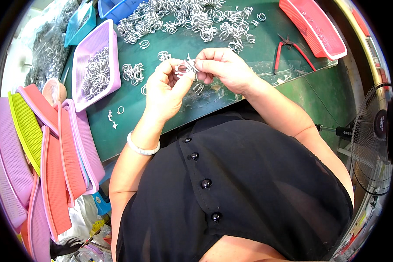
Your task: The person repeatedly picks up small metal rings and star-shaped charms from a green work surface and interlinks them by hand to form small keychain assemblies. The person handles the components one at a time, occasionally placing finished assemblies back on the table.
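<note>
My left hand (167, 92) is closed around a small bunch of silver metal rings (187, 67) above the near part of the green table. The fingers of my right hand (227, 70) pinch at the same bunch from the other side; exactly which ring they grip is hidden. A few rings (198, 88) show just below the hands. Beside my left hand lie a small cluster of rings (133, 73) and another little group (164, 55). Farther back spreads a big heap of similar silver rings (183, 19).
A purple basket (114, 81) of silver pieces stands at left, with stacked coloured baskets (56, 183) nearer. Red-handled pliers (278, 59) lie spread apart on the right, by a red basket (336, 56). A black fan (371, 139) stands at far right. Loose pieces (120, 110) lie front left.
</note>
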